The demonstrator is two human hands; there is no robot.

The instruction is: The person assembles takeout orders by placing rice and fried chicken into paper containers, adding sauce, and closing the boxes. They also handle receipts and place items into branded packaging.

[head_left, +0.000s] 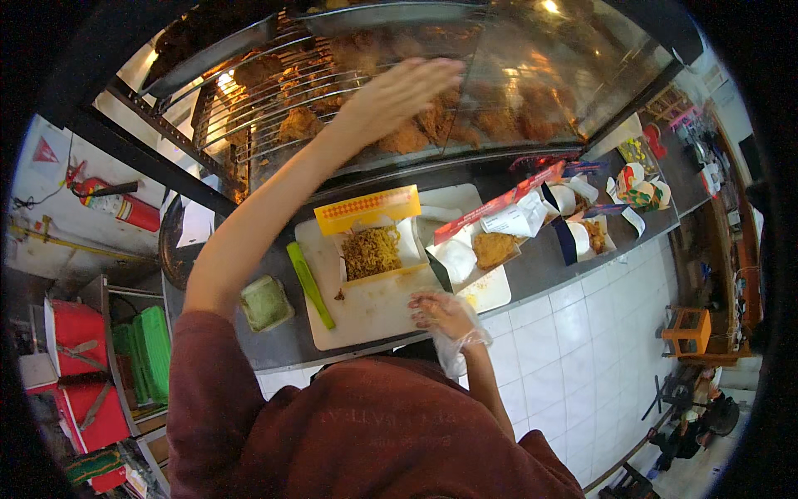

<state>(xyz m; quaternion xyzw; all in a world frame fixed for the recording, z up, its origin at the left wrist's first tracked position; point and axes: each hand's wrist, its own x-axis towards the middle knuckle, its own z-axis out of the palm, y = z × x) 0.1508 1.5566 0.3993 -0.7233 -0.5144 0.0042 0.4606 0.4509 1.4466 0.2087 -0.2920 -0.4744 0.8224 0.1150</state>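
Observation:
My left hand is bare and reaches up to the sliding glass of a lit display case, fingers stretched flat. I cannot tell whether it touches the glass. My right hand, in a clear plastic glove, hovers over the front of a white cutting board; its fingers are loosely bent, with nothing visible in them. On the board stands an open box with a yellow checkered lid, holding brown noodles. Left of it lies a long lime-green tool. Another open box holds white rice and fried chicken.
The display case holds several fried pieces on wire racks. More open food boxes line the counter's right. A pale green square container sits left of the board. A fire extinguisher and red boxes are farther left.

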